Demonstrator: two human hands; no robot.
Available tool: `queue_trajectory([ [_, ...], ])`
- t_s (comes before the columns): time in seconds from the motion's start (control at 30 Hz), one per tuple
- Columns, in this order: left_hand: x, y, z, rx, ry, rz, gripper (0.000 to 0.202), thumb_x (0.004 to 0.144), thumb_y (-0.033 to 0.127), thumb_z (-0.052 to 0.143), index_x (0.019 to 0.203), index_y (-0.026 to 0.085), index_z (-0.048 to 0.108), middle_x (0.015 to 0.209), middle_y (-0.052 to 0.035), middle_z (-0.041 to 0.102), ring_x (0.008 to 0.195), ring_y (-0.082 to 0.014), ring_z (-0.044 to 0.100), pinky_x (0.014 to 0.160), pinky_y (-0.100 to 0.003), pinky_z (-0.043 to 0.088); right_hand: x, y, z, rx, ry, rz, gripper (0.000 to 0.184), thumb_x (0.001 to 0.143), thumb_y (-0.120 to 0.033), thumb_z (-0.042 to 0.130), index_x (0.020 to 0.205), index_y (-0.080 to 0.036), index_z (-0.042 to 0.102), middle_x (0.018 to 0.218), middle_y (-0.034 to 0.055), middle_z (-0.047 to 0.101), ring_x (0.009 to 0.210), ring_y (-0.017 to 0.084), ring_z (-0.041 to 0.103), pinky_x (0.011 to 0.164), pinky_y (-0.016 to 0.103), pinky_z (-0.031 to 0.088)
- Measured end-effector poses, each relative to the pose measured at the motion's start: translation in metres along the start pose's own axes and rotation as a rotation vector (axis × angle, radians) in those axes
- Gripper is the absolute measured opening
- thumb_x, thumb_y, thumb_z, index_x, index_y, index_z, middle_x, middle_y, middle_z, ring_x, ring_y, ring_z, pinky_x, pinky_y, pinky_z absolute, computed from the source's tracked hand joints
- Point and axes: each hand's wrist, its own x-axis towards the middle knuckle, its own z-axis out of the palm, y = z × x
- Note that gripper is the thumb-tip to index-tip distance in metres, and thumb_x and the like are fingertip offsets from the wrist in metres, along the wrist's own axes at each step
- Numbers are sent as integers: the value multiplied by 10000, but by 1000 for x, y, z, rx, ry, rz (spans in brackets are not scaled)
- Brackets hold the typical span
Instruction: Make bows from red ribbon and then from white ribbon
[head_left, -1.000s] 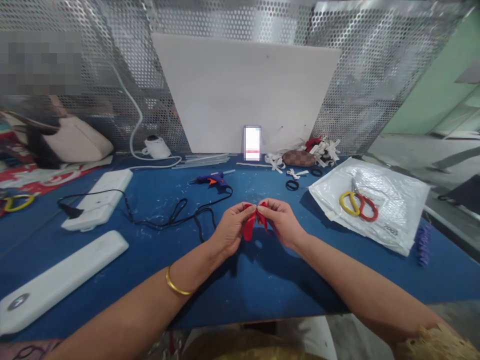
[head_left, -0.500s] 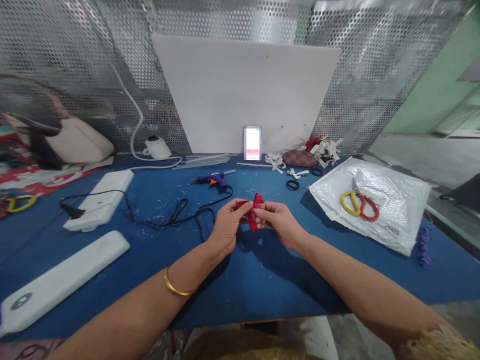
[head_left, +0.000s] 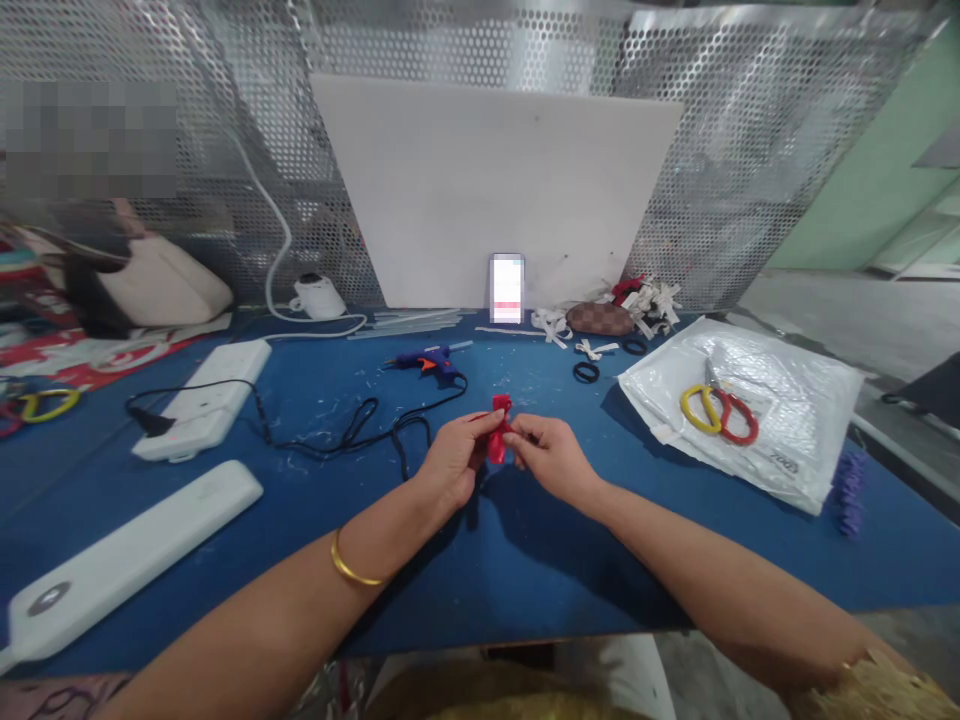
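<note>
The person holds a red ribbon (head_left: 497, 449), gathered into loops, above the middle of the blue table (head_left: 517, 580), between its near and far edges. The left hand (head_left: 452, 460) is closed in a pinch, its thumb laid over the ribbon's middle and its fingers behind. The right hand (head_left: 553, 452) pinches the ribbon's right side between thumb and fingertips, with no visible gap; the exact fold gripped is too small to make out. A gold bangle (head_left: 349, 566) circles the left wrist.

Beyond the left hand lies a blue glue gun (head_left: 426, 360), its black cord running to a white power strip (head_left: 206, 400) toward the table's left edge. Glue sticks (head_left: 414, 322) lie along the far edge, near a lit phone (head_left: 508, 290) propped upright against a white board (head_left: 495, 190). Toward the far right corner, scissors (head_left: 738, 418) with yellow and red handles rest on a white bubble mailer (head_left: 806, 385). Two black hair ties (head_left: 586, 372) lie between mailer and phone, beside a white ribbon bow (head_left: 597, 350).
</note>
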Motion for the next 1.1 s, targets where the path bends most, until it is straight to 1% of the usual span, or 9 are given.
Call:
queue_trajectory([
  [0.17,3,1,-2,-9,-11,-10,168,538,162,780,666,111,683,614,-27,653,536,-92,574,513,-181,425,-4,-5,-5,-496,-12,-319,257,894,-199,389,645,-178,450,642,7,518,605,122,426,616,263,279],
  [0.27,4,1,-3,-14,-10,-28,170,530,152,779,658,105,677,609,-21,652,532,-85,573,517,-177,425,-4,-5,-5,-622,-34,-365,247,905,-204,373,684,-174,478,668,17,539,612,125,433,631,275,271],
  [0.33,4,3,-3,5,-21,-21,187,540,178,783,678,107,680,615,-17,653,524,-81,569,503,-174,417,-3,-3,-4,-533,10,-295,254,907,-236,393,676,-177,479,662,13,538,611,123,441,620,265,283],
  [0.43,1,6,-2,43,-55,42,209,561,223,790,707,119,683,634,-13,655,533,-83,571,505,-178,420,0,1,-2,-153,77,-52,314,906,-344,427,643,-182,482,593,-5,516,563,113,454,574,237,327],
  [0.53,-2,5,0,96,-66,107,234,574,272,791,723,130,681,626,-10,647,530,-98,569,511,-201,428,3,2,2,298,6,163,381,878,-483,443,670,-174,526,573,-9,527,539,107,496,565,228,402],
  [0.63,-2,2,0,153,-66,124,274,572,321,791,738,132,684,612,-12,639,500,-114,557,496,-232,425,3,-1,5,496,-94,249,400,806,-525,532,658,-154,555,580,-3,545,525,100,507,553,228,440],
  [0.73,0,0,-1,189,-76,119,289,577,349,787,739,133,686,633,-23,644,511,-122,561,512,-246,427,3,-1,8,508,-80,285,349,747,-464,609,601,-156,533,540,-21,525,479,87,480,512,220,430],
  [0.93,5,-1,-5,244,-80,143,309,648,386,735,795,117,700,666,-37,634,524,-78,499,497,-202,353,4,13,13,418,-64,245,316,815,-398,512,593,-178,467,508,-40,468,444,83,454,488,215,389],
  [1.1,5,-1,-5,254,-29,136,278,629,355,747,751,109,704,595,-21,592,492,-61,440,479,-188,314,0,15,12,50,-138,169,305,899,-326,391,634,-186,450,500,-29,474,458,97,450,492,218,326],
])
